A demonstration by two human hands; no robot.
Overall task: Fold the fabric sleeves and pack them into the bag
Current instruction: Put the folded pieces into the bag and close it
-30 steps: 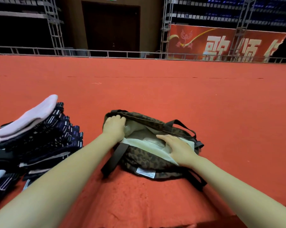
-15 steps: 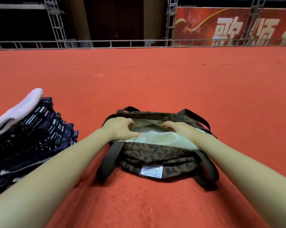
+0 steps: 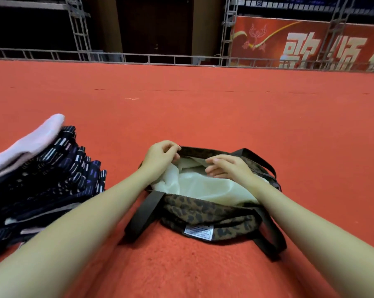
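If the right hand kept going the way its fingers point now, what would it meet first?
The right hand points left across the open bag, just above the pale lining. It would probably meet the left hand, which pinches the bag's far rim; depth is unclear.

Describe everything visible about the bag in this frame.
The bag is a soft, slumped fabric tote in a brown-and-dark leopard print with dark webbing straps and a white label on its near side. It lies on the red carpet, mouth open, pale cream lining exposed. The left hand pinches the far rim at the left; the right hand hovers with curled fingers over the opening, contact unclear. The sleeves lie stacked apart to its left.
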